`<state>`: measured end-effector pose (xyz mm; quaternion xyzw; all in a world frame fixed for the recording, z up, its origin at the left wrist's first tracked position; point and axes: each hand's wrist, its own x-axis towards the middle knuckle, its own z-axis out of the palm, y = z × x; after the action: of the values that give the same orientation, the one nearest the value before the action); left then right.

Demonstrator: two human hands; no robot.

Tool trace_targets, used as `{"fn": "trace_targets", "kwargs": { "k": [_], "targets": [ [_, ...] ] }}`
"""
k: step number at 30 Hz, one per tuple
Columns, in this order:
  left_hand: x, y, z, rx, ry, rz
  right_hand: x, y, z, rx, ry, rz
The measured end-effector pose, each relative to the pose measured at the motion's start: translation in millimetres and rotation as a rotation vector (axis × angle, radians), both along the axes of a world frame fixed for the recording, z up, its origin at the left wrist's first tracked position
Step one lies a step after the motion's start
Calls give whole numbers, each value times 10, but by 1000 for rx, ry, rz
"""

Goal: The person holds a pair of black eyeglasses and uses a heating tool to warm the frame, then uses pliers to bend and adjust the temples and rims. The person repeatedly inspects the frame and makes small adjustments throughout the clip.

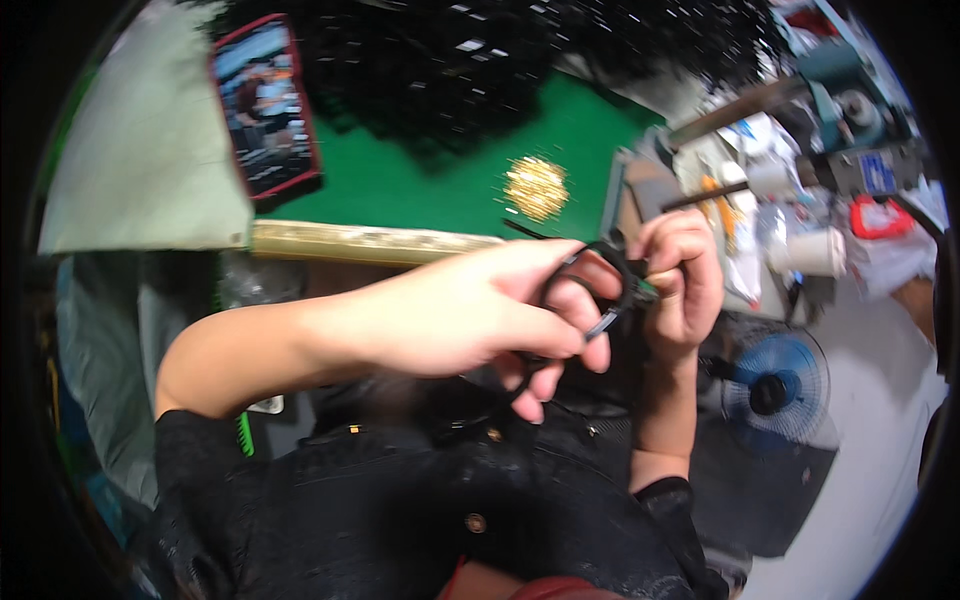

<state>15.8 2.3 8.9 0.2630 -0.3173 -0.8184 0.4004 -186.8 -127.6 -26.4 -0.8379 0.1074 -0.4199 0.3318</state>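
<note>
My left hand [495,322] reaches across from the left with its fingers bent around a thin black cord or band [622,300] that forms a loop. Close to its right, my right hand [682,277] is raised and pinches a small dark piece with a bit of green, next to the loop. The image is blurred, so the exact nature of the piece cannot be told. Beyond the hands, a pile of small gold-coloured pieces [536,187] lies on a green work surface [412,191]. A mass of shiny black strands [442,67] covers its far part.
A phone in a red case [266,105] lies at the upper left, its screen lit. Teal machine parts [847,90] and a metal bar [735,112] stand at the upper right among spools and bags. A blue fan [776,386] is at the lower right, a green comb [245,435] at the lower left.
</note>
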Motion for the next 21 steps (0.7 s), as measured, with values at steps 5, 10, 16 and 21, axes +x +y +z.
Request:
{"fn": "trace_targets", "kwargs": {
  "k": [5,10,16,21],
  "targets": [
    [-94,-51,-25,-12,-35,-4,-121,117,73,-82,16,69],
    [-138,-87,-24,15,-39,-29,-179,119,34,-92,-11,30],
    [-145,-102,-53,17,-28,-48,-222,128,85,-142,75,8],
    [-155,-98,-46,64,-17,-50,-247,115,122,-67,112,29]
  ]
}}
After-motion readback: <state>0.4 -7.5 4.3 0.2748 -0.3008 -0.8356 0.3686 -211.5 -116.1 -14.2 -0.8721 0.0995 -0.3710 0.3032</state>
